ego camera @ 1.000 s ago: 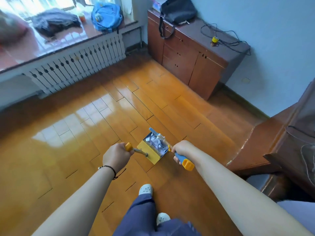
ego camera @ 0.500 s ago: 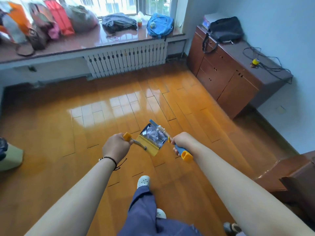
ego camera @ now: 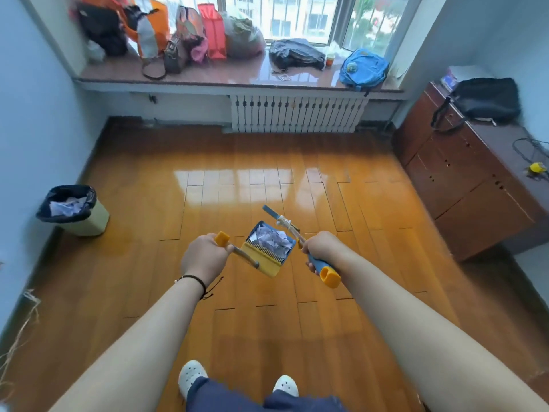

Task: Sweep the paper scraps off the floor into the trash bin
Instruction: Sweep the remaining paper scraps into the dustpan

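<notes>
Your left hand grips the dustpan full of scraps, your right hand grips the broom, and the bin stands well left, nearer your left hand.

Two hands, one dustpan, one broom, one trash bin, one cabinet.
</notes>
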Action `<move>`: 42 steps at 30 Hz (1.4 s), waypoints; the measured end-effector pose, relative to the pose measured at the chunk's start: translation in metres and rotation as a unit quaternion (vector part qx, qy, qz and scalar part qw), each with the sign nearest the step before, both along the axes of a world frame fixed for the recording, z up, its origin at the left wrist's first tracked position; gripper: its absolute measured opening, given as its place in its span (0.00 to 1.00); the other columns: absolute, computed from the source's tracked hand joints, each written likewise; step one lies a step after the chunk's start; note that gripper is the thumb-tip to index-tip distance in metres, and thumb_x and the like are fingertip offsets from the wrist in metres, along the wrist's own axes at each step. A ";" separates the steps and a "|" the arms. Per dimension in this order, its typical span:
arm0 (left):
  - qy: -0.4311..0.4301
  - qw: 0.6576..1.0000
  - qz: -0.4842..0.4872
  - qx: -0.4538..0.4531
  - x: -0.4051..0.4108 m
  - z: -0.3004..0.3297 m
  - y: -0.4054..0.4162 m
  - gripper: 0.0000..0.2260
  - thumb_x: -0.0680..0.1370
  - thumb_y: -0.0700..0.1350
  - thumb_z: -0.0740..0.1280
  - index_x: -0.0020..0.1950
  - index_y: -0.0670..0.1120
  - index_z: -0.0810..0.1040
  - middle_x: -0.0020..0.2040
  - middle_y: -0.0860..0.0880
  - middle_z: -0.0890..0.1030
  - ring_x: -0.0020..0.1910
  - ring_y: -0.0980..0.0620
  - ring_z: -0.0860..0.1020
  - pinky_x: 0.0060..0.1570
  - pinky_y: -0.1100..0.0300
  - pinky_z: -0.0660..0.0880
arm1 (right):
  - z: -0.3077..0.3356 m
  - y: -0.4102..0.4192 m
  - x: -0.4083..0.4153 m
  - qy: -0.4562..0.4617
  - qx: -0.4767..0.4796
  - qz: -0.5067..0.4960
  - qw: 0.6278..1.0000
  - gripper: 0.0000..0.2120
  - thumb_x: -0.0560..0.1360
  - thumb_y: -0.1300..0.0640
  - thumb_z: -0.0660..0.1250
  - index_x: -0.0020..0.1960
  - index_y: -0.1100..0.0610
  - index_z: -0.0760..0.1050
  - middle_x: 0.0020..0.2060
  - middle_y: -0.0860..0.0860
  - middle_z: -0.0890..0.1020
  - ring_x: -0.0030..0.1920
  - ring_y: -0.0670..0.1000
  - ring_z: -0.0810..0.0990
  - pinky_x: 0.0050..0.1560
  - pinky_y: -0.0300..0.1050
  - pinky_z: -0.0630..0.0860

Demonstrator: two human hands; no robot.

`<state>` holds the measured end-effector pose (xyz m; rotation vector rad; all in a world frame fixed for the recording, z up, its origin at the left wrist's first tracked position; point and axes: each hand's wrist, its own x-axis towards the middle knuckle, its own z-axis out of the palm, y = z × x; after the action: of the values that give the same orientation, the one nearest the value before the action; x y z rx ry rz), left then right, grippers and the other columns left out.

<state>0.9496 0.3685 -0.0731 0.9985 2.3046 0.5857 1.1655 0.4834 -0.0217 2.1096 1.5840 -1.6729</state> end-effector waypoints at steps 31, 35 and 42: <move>0.062 0.997 0.034 0.007 -0.311 0.002 -0.097 0.06 0.80 0.55 0.68 0.48 0.55 0.81 0.37 0.55 0.81 0.39 0.52 0.79 0.34 0.60 0.72 | -0.028 -0.034 -0.338 0.022 -0.026 0.043 0.999 0.02 0.78 0.66 0.60 0.48 0.64 0.71 0.40 0.61 0.75 0.27 0.53 0.72 0.21 0.38 0.71; 0.056 0.998 0.000 -0.008 -0.301 -0.011 -0.078 0.06 0.80 0.56 0.68 0.49 0.56 0.82 0.37 0.55 0.81 0.39 0.52 0.80 0.35 0.59 0.76 | -0.047 -0.023 -0.310 0.021 -0.025 -0.006 0.999 0.06 0.78 0.66 0.60 0.54 0.65 0.72 0.37 0.60 0.76 0.29 0.54 0.74 0.24 0.41 0.73; 0.048 0.995 -0.051 -0.069 -0.270 -0.041 -0.032 0.08 0.80 0.55 0.67 0.47 0.54 0.81 0.38 0.54 0.81 0.40 0.50 0.80 0.38 0.55 0.80 | -0.076 0.018 -0.254 -0.003 -0.045 -0.083 0.996 0.07 0.78 0.65 0.60 0.55 0.64 0.73 0.37 0.60 0.77 0.27 0.53 0.74 0.21 0.38 0.72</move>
<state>0.6794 0.3362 -0.1142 1.0910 2.3257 0.3395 0.9114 0.5015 -0.0976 2.2521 1.3365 -1.7479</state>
